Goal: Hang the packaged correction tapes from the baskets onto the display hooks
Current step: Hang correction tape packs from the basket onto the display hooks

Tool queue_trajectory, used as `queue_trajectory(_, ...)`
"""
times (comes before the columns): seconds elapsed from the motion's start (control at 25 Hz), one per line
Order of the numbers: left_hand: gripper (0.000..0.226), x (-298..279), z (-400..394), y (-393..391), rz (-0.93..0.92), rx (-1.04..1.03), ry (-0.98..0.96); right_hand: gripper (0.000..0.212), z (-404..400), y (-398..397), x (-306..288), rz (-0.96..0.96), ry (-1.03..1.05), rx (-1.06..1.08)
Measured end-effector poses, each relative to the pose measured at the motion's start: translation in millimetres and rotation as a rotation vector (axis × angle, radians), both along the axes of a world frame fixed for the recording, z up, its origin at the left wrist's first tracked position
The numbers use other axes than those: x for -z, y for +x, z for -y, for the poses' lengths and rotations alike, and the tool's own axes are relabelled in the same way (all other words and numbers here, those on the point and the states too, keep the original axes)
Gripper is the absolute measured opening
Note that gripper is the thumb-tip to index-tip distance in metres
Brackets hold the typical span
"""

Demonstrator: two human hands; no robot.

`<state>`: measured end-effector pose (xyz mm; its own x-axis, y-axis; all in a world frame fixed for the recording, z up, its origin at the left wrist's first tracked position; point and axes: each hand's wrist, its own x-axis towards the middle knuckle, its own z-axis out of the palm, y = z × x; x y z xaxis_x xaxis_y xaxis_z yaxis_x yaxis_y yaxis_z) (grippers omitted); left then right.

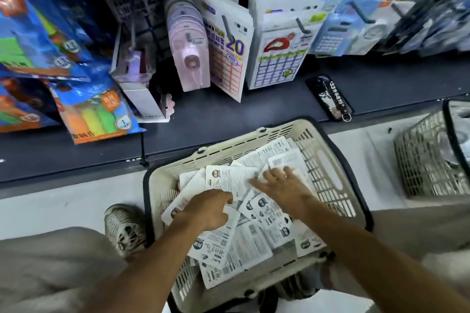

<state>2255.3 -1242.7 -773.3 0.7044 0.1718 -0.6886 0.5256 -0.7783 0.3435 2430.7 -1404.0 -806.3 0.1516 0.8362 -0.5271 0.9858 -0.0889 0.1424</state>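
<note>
While the cream basket [328, 160] sits heaped with packaged correction tapes [256, 234], most of the hanging looks ahead of us, and a second basket [422, 162] waits well to the right. The left hand [206, 208] curls in, fingertips on a white pack [230, 180], though whether it truly pinches it I cannot tell. The right hand [281, 183] lies spread, fingers flat on the pile. Display hooks [301, 25] stand above.
</note>
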Motion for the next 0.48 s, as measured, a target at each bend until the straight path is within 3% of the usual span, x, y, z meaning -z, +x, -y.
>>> queue_trajectory(0.12, 0.041, 5, 0, 1, 0.004, -0.002, 0.008, 0.075, -15, -4, -4, 0.021, -0.035, -0.131)
queue_trajectory(0.24, 0.04, 3, -3, 4, 0.04, -0.058, 0.002, 0.034, -29, -1, -15, -0.244, -0.073, -0.16)
queue_trajectory(0.36, 0.037, -5, -6, 3, 0.088, -0.205, -0.118, 0.011, -29, 13, -33, -0.578, 0.005, 0.117)
queue_trajectory(0.48, 0.032, -27, -13, 4, 0.212, -0.678, -0.627, 0.02, -38, 23, -63, -1.103, 0.273, 0.589)
